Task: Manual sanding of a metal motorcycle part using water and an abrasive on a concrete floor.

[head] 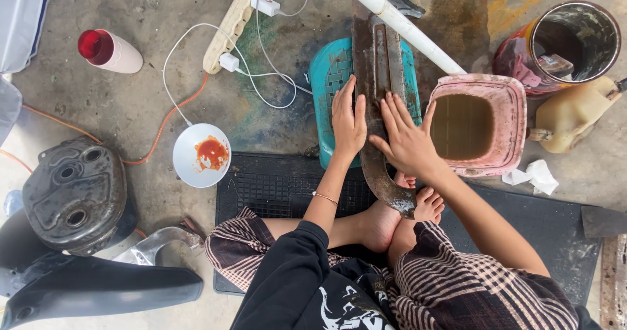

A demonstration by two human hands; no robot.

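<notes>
A long rusty metal part [377, 88] lies lengthwise over a teal plastic stool [328, 75], its curved near end reaching down to my bare feet [392, 222]. My left hand [348, 122] presses flat on the part's left edge and the stool, fingers together and pointing away. My right hand [406, 139] lies spread on the part's right side, fingers apart. Neither hand grips anything that I can see. I sit cross-legged on a black rubber mat [274, 186].
A pink tub [513, 124] of murky water stands right of the stool, a white pipe [398, 20] slanting over it. Further right are a rusty can [575, 39] and a yellowish jug [571, 118]. At left: white bowl with red sauce [201, 155], power strip [228, 26], dark tank [72, 196], red-rimmed cup [108, 49].
</notes>
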